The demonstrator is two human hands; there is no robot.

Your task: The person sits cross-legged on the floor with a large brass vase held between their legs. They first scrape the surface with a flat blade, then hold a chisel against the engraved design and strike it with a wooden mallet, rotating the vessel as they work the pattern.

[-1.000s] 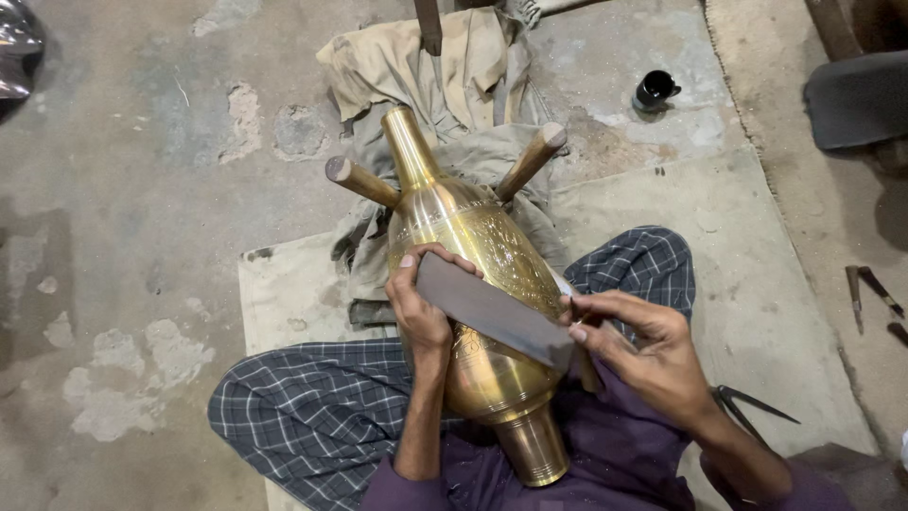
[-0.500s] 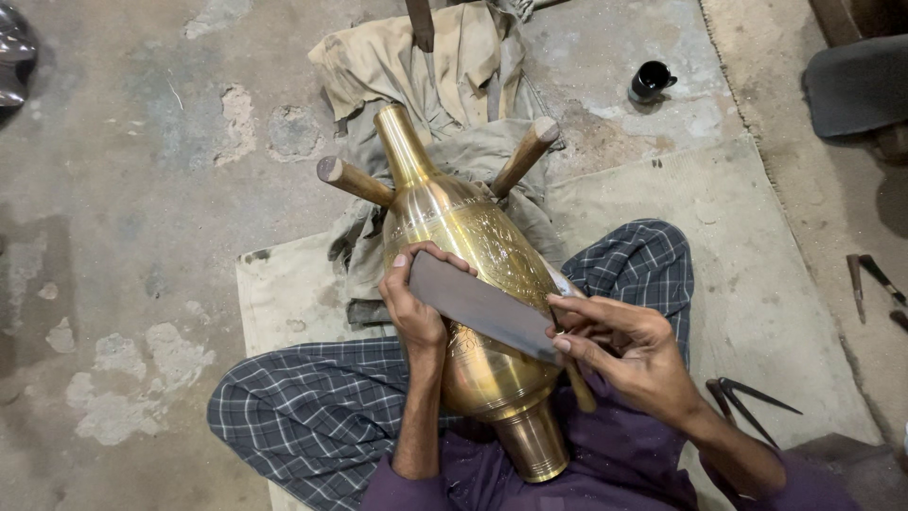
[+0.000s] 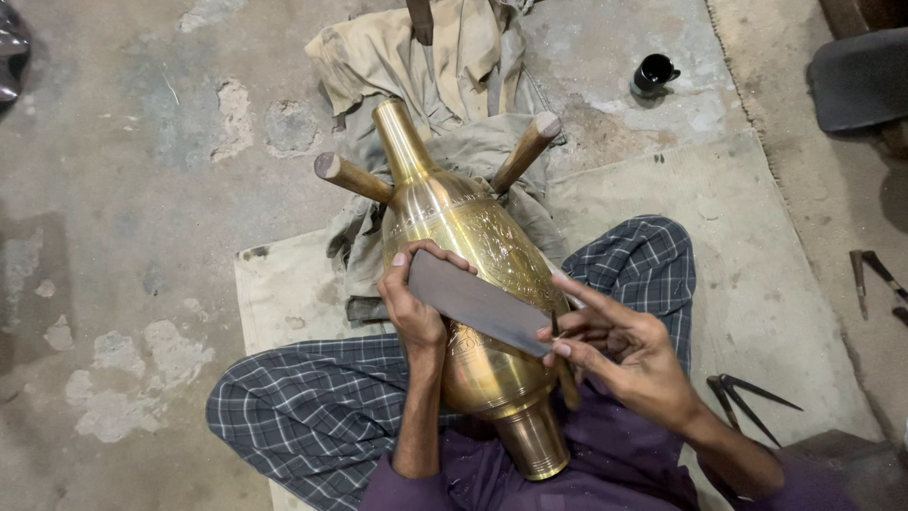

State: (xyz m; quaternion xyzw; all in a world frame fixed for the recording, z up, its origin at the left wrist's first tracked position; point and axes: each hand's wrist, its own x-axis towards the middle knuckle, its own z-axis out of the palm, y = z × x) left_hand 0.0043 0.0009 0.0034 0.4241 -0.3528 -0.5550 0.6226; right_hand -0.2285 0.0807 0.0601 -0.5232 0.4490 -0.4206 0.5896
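A large engraved brass vase (image 3: 473, 284) lies across my lap, its narrow neck pointing away and resting between two wooden pegs (image 3: 352, 177). My left hand (image 3: 416, 308) presses a dark flat strip (image 3: 478, 303) against the vase's belly, fingers curled over the strip's left end. My right hand (image 3: 619, 350) is at the strip's right end, pinching a thin pointed tool (image 3: 560, 355) against the strip's edge, index finger stretched out.
Crumpled beige cloths (image 3: 426, 66) lie under the vase's neck. A small black cup (image 3: 653, 74) stands on the concrete at the back right. Metal dividers (image 3: 747, 397) lie on the mat to my right, more tools (image 3: 875, 279) at the right edge.
My right hand has shifted slightly along the strip's right end and its index finger has stretched out. The left hand and vase stay nearly where they were.
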